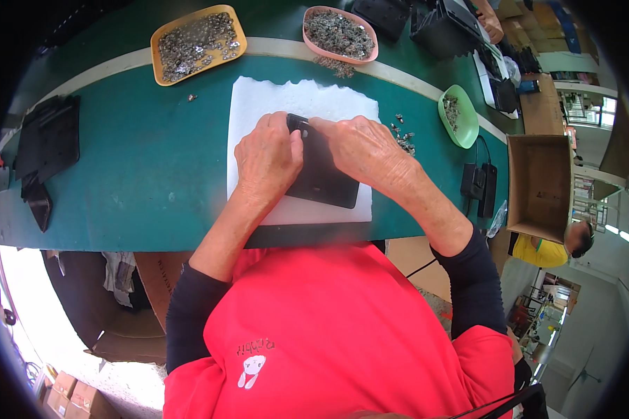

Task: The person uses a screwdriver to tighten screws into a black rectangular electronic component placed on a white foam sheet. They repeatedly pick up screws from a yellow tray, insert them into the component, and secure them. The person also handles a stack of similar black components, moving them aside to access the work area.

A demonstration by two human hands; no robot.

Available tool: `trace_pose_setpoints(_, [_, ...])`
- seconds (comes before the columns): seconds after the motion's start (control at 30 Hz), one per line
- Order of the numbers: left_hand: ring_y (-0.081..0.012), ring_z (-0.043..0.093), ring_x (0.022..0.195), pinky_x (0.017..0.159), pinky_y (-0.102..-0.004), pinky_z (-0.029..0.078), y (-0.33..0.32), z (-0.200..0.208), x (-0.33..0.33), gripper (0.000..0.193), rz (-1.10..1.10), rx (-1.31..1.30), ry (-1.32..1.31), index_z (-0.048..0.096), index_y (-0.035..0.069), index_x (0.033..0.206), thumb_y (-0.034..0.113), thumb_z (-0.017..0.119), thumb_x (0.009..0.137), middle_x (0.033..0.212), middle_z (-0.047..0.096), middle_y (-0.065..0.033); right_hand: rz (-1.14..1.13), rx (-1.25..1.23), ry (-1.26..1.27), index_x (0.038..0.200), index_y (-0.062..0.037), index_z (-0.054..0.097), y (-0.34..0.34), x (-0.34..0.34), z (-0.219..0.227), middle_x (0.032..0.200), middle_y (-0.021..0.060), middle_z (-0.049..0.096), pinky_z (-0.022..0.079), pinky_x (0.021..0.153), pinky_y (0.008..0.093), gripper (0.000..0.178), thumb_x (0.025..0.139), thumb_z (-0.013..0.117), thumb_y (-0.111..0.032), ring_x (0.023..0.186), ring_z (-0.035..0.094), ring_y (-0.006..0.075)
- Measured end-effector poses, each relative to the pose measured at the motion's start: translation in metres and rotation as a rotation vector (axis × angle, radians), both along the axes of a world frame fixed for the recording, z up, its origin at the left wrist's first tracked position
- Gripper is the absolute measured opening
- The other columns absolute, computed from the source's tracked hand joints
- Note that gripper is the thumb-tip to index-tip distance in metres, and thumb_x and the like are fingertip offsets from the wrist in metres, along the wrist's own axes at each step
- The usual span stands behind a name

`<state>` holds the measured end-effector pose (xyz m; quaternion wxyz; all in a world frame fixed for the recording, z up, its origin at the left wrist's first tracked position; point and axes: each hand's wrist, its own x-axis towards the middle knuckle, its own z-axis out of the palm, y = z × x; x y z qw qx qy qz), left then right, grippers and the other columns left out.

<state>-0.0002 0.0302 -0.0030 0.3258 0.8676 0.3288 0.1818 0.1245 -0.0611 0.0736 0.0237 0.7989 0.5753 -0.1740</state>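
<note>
A flat black panel [323,174] lies tilted on a white foam sheet [248,98] in front of me. My left hand [269,155] is closed at the panel's upper left corner, its curled fingers gripping the edge there. From the other side my right hand [365,150] reaches over the panel's top edge, fingers bent in and pressed together. Whatever sits between those right fingertips is too small and covered to make out. Small metal pieces [405,143] are scattered on the green table just right of the foam.
Along the back stand a yellow tray [158,66], a pink tray [313,49] and a green bowl [470,129], all holding small metal parts. Black panels [49,140] are stacked at left. Black adapters [476,183] and a cardboard box [541,143] are at right; another person [541,253] is beyond.
</note>
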Motion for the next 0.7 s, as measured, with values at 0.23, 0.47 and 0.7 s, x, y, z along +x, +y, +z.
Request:
trace_pose_setpoints(0.23, [-0.0355,0.066,0.086,0.075,-0.0436,0.051,0.0,0.004,0.0,0.025,0.021,-0.038,0.024,0.064,0.003,0.105,0.018,0.065,0.085,0.096,0.068,-0.016,-0.017,0.134,0.013,0.126,-0.0109,0.061,-0.014,-0.002,-0.016,0.076,0.0183,0.068,0.054,0.063,0.0479,0.041,0.086,0.05,-0.008,0.071,0.067,0.0365])
trace_pose_setpoints(0.47, [-0.0354,0.066,0.085,0.075,-0.0433,0.051,0.0,0.007,0.001,0.025,0.019,-0.061,0.029,0.064,0.003,0.105,0.017,0.065,0.085,0.095,0.068,-0.016,-0.05,0.128,0.047,0.129,-0.0134,0.06,-0.012,-0.004,-0.018,0.075,0.0184,0.068,0.053,0.063,0.0478,0.041,0.09,0.05,-0.011,0.069,0.067,0.0363])
trace_pose_setpoints(0.7, [-0.0349,0.066,0.086,0.075,-0.0428,0.051,-0.001,0.005,0.001,0.026,0.018,-0.052,0.01,0.064,0.002,0.106,0.017,0.065,0.085,0.097,0.068,-0.0162,-0.109,0.147,0.161,0.131,-0.0168,0.058,-0.015,0.002,-0.023,0.08,0.0198,0.068,0.054,0.067,0.0485,0.039,0.093,0.05,-0.014,0.073,0.067,0.0379])
